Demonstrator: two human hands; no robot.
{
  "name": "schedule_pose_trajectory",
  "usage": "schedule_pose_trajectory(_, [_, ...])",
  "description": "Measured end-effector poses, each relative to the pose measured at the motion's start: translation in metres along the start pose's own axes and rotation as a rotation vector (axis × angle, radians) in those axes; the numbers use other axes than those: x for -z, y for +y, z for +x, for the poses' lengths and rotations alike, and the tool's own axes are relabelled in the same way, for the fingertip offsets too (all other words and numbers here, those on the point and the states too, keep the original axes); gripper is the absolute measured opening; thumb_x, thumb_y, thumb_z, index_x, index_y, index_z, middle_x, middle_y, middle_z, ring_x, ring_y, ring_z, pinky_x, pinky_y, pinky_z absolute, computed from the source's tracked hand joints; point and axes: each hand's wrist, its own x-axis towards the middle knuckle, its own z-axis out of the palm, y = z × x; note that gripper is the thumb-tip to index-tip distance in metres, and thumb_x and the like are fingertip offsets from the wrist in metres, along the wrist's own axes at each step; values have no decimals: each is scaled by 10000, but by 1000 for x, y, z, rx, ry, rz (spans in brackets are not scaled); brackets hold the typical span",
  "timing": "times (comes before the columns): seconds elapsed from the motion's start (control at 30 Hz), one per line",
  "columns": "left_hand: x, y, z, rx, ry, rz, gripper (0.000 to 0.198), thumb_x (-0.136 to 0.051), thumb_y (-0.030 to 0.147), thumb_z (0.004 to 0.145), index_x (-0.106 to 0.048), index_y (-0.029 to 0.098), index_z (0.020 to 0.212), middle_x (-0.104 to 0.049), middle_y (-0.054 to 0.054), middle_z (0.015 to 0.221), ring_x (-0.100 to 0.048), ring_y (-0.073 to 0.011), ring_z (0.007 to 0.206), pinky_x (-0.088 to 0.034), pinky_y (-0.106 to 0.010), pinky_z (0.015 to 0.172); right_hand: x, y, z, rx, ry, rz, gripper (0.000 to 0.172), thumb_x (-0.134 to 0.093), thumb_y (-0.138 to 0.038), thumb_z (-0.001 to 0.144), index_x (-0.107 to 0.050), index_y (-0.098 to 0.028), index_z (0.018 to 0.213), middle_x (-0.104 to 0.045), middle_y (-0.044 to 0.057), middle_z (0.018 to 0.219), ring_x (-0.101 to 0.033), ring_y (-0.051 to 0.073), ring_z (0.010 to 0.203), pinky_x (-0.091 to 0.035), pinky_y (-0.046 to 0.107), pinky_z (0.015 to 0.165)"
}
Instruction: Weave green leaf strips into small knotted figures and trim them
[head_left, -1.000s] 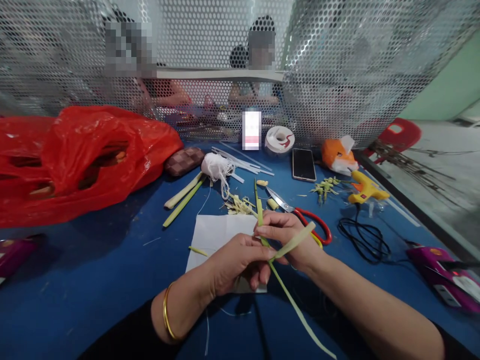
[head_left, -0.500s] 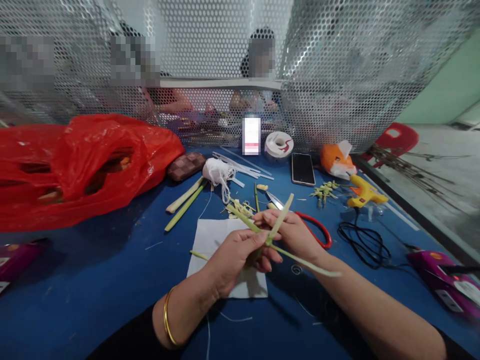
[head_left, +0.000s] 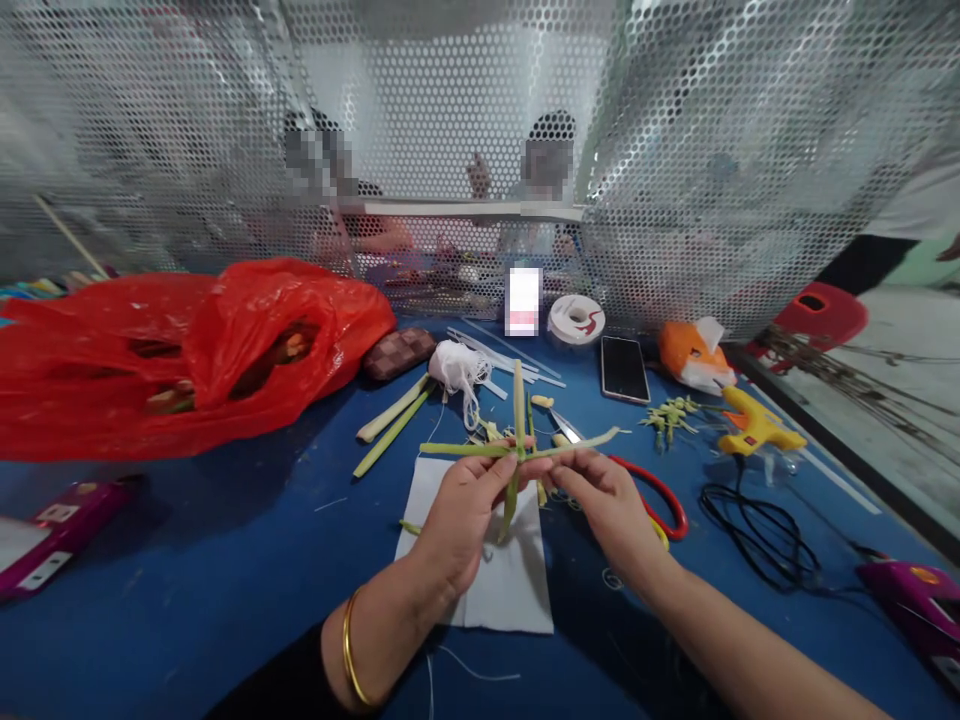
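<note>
Table: the blue table [head_left: 225,560] carries all the things; a perforated metal screen [head_left: 750,150] stands along its far edge
Red plastic bag: the red plastic bag [head_left: 187,350] lies at the far left, well apart from the hands
White sheet: the white sheet [head_left: 510,590] lies flat on the table, directly under the hands
Left hand: the left hand [head_left: 457,510] is closed in a pinch; thumb and forefinger grip the leaf strips at their crossing, from the left and from below
Right hand: the right hand [head_left: 607,505] is also closed in a pinch; it grips the sideways strip just right of the crossing
Leaf strips: the two green leaf strips [head_left: 517,448] form a cross, held in the air above the sheet, between both hands; one long axis runs left to right, the other runs away from the person; the crossing is nearer to the left hand
Scissors: the red-handled scissors [head_left: 660,495] lie just right of the right hand, not touching it
Glue gun: the yellow glue gun [head_left: 754,425] lies further right, well apart
</note>
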Motion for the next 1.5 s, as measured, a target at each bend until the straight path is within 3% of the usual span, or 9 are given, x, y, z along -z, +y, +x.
schedule_pose_trajectory(0.1, [-1, 0, 0, -42, -25, -26, 233, -739, 250, 779, -751, 163, 994, -791, -90, 873, -688, -219, 1027, -442, -327, 992, -4, -1, -5, 17, -42, -46, 161, -678, -329, 753, -695, -183, 686, -678, 32, 717, -609, 189, 723, -484, 335, 733])
schedule_pose_trajectory(0.23, [1, -6, -1, -36, -113, -41, 315, -742, 233, 779, -725, 154, 1083, -786, -108, 937, -694, -246, 1026, -444, -380, 1008, -10, 0, -12, 10, -210, 14, 197, -726, -360, 755, -751, -197, 863, -734, 48, 862, -646, 218, 855, -491, 365, 845])
schedule_pose_trajectory(0.4, [3, -12, 0, -30, -156, -24, 308, -708, 217, 806, -717, 141, 1104, -787, -116, 929, -695, -252, 1032, -446, -385, 1013, -16, 6, -15, -47, -156, 61, 242, -754, -420, 736, -755, -179, 759, -722, 33, 762, -621, 198, 776, -485, 344, 801])
schedule_pose_trajectory(0.6, [0, -10, 0, -64, -101, 39, 249, -711, 192, 782, -745, 144, 1024, -791, -99, 884, -714, -239, 959, -477, -373, 969, -14, 4, -15, -18, -224, 102, 235, -727, -411, 770, -705, -184, 716, -650, 9, 706, -576, 178, 742, -469, 343, 821])
schedule_pose_trajectory(0.93, [2, -10, -2, -56, -30, 54, 225, -738, 201, 736, -763, 178, 959, -784, -61, 801, -716, -220, 868, -486, -370, 937, -11, 8, -12, 105, -323, -83, 224, -573, -349, 869, -575, -197, 705, -578, 18, 767, -553, 181, 796, -463, 316, 769])
schedule_pose_trajectory(1.1, [4, -5, 3, -21, -6, 73, 292, -720, 206, 743, -725, 160, 1032, -774, -64, 795, -702, -211, 857, -492, -342, 883, -6, 4, -18, 342, -202, -543, 315, -528, -334, 917, -520, -202, 631, -538, -4, 639, -496, 148, 615, -395, 283, 606])
schedule_pose_trajectory(1.27, [3, -8, 2, -1, -9, 128, 318, -702, 175, 732, -687, 142, 1049, -736, -32, 707, -661, -153, 633, -515, -316, 757, 10, -11, -16, 730, 169, -822, 147, -563, -271, 917, -601, -196, 797, -607, 20, 699, -549, 172, 661, -387, 324, 652])
schedule_pose_trajectory(1.4, [1, -14, 0, 80, -111, 191, 211, -670, 136, 693, -713, 116, 899, -712, -49, 669, -645, -155, 615, -512, -295, 675, 15, -9, -6, 624, 92, -727, 98, -615, -270, 878, -661, -210, 941, -686, 60, 900, -624, 224, 870, -450, 360, 754])
schedule_pose_trajectory(1.5, [1, -17, 1, 125, -146, 259, 168, -669, 188, 717, -715, 108, 857, -699, -50, 634, -635, -142, 569, -501, -281, 656, 12, -2, -1, 478, 14, -511, 109, -595, -258, 888, -683, -215, 841, -695, 32, 814, -641, 192, 769, -484, 324, 694])
